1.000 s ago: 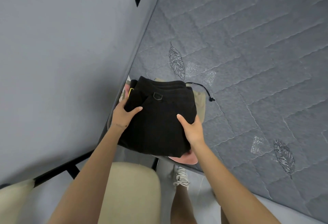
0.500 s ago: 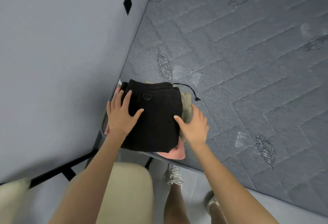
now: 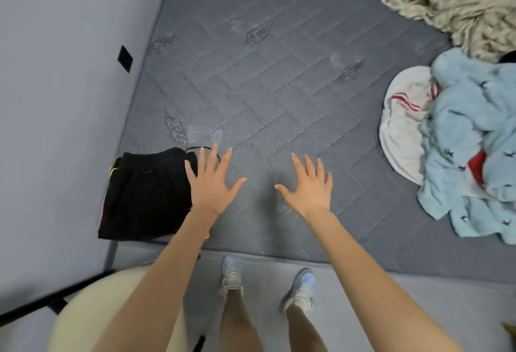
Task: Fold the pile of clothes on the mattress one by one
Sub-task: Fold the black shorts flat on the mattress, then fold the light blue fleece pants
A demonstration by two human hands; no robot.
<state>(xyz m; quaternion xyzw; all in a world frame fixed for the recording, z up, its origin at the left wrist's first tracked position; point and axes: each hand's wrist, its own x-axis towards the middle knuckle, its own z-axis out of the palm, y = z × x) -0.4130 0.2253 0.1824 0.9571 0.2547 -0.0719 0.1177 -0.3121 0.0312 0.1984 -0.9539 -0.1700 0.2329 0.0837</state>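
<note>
Hovering over mattress [image 3: 279,86], left hand [image 3: 213,187], right hand [image 3: 310,190], fingers [image 3: 215,162] splayed, empty — black stack [image 3: 145,192] left, clothes pile [image 3: 469,142] right.

1 head-worn view looks steeply down from standing height over the mattress [image 3: 279,86] edge.

Both hands, the left hand [image 3: 212,184] and the right hand [image 3: 310,187], have let go of the folded black garment [image 3: 145,195] and now spread wide over the mattress [image 3: 279,86] to its right — the view has swung to take in the unfolded pile [image 3: 469,142].
</note>
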